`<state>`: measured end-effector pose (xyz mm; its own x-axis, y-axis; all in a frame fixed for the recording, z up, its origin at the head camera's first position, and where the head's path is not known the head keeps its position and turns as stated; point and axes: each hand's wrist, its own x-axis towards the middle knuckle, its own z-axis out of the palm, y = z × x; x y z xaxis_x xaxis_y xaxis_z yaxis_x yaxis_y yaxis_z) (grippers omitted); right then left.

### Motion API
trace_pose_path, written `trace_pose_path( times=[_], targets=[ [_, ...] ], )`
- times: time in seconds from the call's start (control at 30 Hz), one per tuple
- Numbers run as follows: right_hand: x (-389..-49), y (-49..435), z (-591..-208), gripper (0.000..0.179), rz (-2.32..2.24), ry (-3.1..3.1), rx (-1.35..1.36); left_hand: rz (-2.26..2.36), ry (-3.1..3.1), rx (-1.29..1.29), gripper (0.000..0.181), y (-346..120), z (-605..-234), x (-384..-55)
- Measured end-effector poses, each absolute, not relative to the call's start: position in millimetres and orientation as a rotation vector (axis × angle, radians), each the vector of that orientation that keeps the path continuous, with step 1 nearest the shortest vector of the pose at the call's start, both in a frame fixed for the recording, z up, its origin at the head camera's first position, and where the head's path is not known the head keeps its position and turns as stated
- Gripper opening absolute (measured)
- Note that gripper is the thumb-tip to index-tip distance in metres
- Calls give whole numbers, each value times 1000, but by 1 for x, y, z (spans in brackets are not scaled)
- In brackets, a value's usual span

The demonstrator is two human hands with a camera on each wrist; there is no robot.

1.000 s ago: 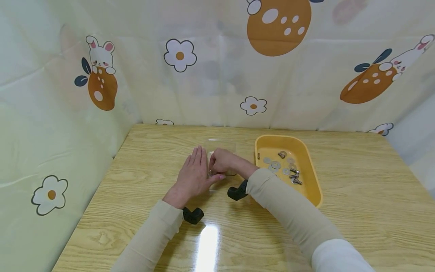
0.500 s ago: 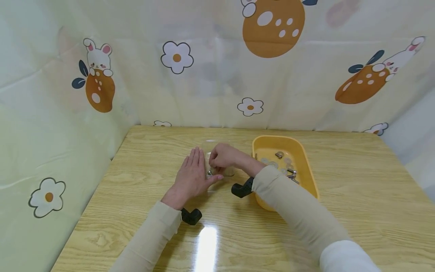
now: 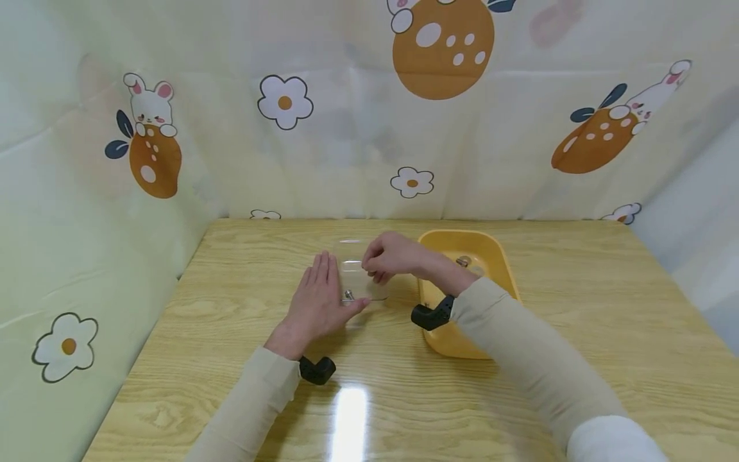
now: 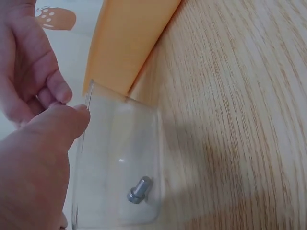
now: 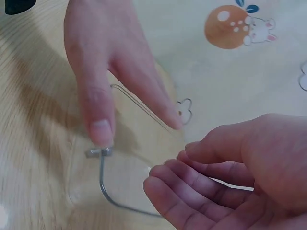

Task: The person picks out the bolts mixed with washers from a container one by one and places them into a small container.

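Observation:
A clear plastic box (image 3: 378,299) stands on the table. My left hand (image 3: 317,298) rests against its left side, fingers straight, with the thumb along the near rim. A metal bolt (image 4: 140,190) lies inside, in the near left corner, just by the left thumb (image 3: 355,308). Over the right part of the box hovers my right hand (image 3: 395,256). Its fingers (image 5: 165,196) are loosely bent, the thumb close to the index finger, and I see nothing held between them.
Just right of the box sits a yellow tray (image 3: 510,273) with metal bolts and washers; my right forearm hides much of it. A patterned curtain (image 3: 346,147) hangs behind the table. Black wrist cameras (image 3: 316,371) show below both hands.
My right hand has lifted from the box's near left corner and moved right, its fingers loosening. The bolt now lies uncovered there. The left hand stays at the box; the head view has shifted slightly.

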<state>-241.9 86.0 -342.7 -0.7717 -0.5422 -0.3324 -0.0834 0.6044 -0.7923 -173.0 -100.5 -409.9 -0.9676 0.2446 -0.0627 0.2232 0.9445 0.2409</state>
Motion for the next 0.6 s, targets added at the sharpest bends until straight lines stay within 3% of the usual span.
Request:
trace_pose_path(
  times=[0.6],
  targets=[
    [-236, 145, -334, 21, -1216, 2253, -429, 426, 3045, 556, 112, -68, -388, -165]
  ],
)
